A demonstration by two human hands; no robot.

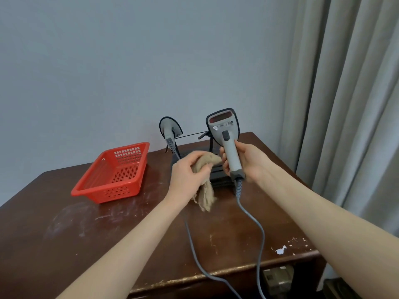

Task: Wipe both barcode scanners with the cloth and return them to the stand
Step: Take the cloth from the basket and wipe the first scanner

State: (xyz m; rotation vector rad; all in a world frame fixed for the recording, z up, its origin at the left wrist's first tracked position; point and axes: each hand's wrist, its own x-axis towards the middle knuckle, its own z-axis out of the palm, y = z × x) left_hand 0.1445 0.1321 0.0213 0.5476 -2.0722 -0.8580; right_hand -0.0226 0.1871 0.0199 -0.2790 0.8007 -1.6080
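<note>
My right hand [248, 160] grips the handle of a grey barcode scanner [226, 134], held upright above the table with its red window facing me. Its grey cable [257, 225] hangs down and runs off the table's front edge. My left hand [190, 171] holds a bunched beige cloth [205, 182]; the cloth's upper end reaches toward the scanner handle and its lower end hangs to the table. A second grey scanner [170, 130] rests on the left end of the black stand [212, 145] behind my hands. The stand's base is mostly hidden by my hands.
A red perforated plastic basket [114, 175] with nothing in it sits on the left of the scratched brown wooden table [86, 229]. A second grey cable [194, 251] crosses the table front. Grey curtains [349, 104] hang at the right; a wall stands behind.
</note>
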